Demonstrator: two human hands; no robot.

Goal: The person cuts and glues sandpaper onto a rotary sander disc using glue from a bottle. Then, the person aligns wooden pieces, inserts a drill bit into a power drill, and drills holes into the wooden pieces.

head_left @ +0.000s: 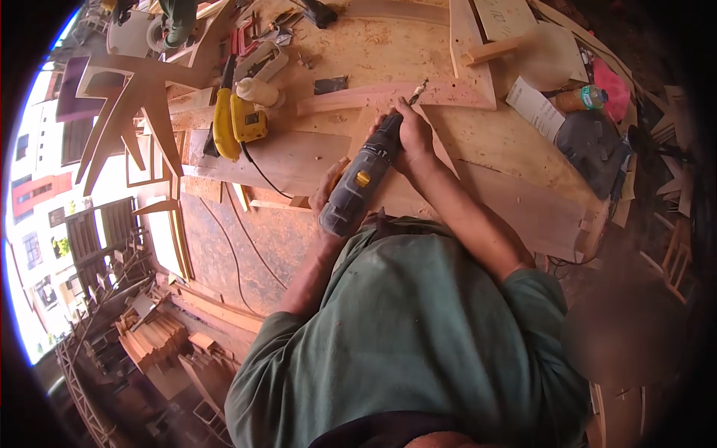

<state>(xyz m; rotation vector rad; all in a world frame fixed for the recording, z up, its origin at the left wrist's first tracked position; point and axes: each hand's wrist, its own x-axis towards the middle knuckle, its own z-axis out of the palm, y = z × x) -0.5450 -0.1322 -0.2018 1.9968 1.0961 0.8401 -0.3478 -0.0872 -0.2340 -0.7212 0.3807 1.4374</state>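
A grey cordless drill [361,179] points up and to the right, with a long bit [420,89] at its tip. My left hand [328,185] wraps round the rear part of the drill, partly hidden by its body. Near the chuck, my right hand [413,133] is closed round the front of the drill. Below the bit lie wooden pieces [366,95] on the workbench [388,46]. To the left of the drill stands a yellow power tool [237,123] with a black cord, beside a whitish bottle [259,92].
Star-like cut boards [134,89] rise at the left. A bottle with a green cap [581,98], a paper sheet [535,108] and a dark grey object [590,145] lie at the right. Another person's green-clad leg [179,21] shows at the top left.
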